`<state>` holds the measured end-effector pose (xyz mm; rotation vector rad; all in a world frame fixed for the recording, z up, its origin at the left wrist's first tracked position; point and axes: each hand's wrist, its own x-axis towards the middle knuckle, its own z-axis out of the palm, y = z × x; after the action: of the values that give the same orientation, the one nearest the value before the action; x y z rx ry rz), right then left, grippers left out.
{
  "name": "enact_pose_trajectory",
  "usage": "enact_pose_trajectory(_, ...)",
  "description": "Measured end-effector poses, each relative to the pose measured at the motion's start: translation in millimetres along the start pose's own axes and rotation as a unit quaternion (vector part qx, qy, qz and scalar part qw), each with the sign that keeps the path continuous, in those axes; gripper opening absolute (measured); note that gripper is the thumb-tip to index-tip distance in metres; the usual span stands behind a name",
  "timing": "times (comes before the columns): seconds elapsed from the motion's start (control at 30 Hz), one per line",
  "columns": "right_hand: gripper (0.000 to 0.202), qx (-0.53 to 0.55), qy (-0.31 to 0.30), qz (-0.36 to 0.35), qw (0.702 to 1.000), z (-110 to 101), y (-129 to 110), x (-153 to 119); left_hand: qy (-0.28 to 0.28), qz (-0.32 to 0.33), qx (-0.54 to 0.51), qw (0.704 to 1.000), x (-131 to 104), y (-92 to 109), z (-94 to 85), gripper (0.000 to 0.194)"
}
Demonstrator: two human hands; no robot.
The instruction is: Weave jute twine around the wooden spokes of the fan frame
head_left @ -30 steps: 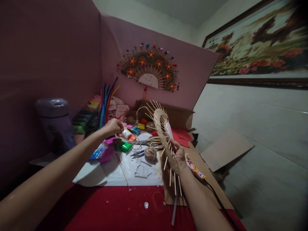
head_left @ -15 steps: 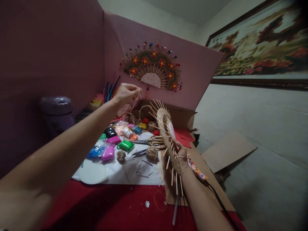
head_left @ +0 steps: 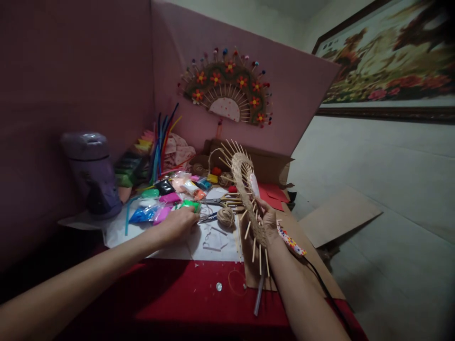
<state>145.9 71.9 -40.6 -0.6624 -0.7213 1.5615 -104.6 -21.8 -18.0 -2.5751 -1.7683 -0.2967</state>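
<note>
Twine-wrapped fan frame point(head_left: 249, 189): held upright, edge-on to the camera, over the right part of the surface point(head_left: 170, 303); thin wooden sticks fan out from a jute-wound arc.
Right hand point(head_left: 267, 222): fingers closed around the frame's lower arc, gripping the woven band.
Left hand point(head_left: 179, 223): lowered palm-down onto the white sheet point(head_left: 213, 244), fingers curled beside the green packet point(head_left: 190, 204); whether it pinches anything I cannot tell.
Near things: a ball of jute twine point(head_left: 225, 216) just right of the left hand, scissors point(head_left: 222, 202) farther back, coloured clay packets point(head_left: 152, 210) to the left.
Handling: probably light and fairly stiff in the wound band, but the stick tips look brittle; best held by the band, not the sticks.
Far wall: a finished flowered fan point(head_left: 227, 90) hangs on pink board.
</note>
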Motion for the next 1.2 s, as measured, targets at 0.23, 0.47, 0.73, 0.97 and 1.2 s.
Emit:
enact_pose_trajectory(0.23,0.022,0.025,0.013,0.032,0.999,1,-1,0,0.076,-0.101,0.096,0.987,25,-14,-58.2,0.022)
enact_pose_trajectory(0.47,0.014,0.033,-0.006,0.030,0.999,12,-5,-5,0.333,-0.146,-0.201,0.910,62,-35,-97.7,0.020)
enact_pose_trajectory(0.73,0.025,-0.022,-0.102,-0.005,0.995,16,-12,-8,0.250,-0.058,-0.614,0.746,77,-15,-99.9,0.041)
enact_pose_trajectory(0.97,0.033,-0.041,-0.123,-0.038,0.991,16,-12,-4,0.102,-0.062,-0.567,0.815,67,-25,-105.6,0.024)
enact_pose_trajectory(1.2,0.035,-0.057,-0.138,-0.031,0.988,20,-12,-13,0.130,-0.083,-0.438,0.886,62,-34,-112.1,0.015)
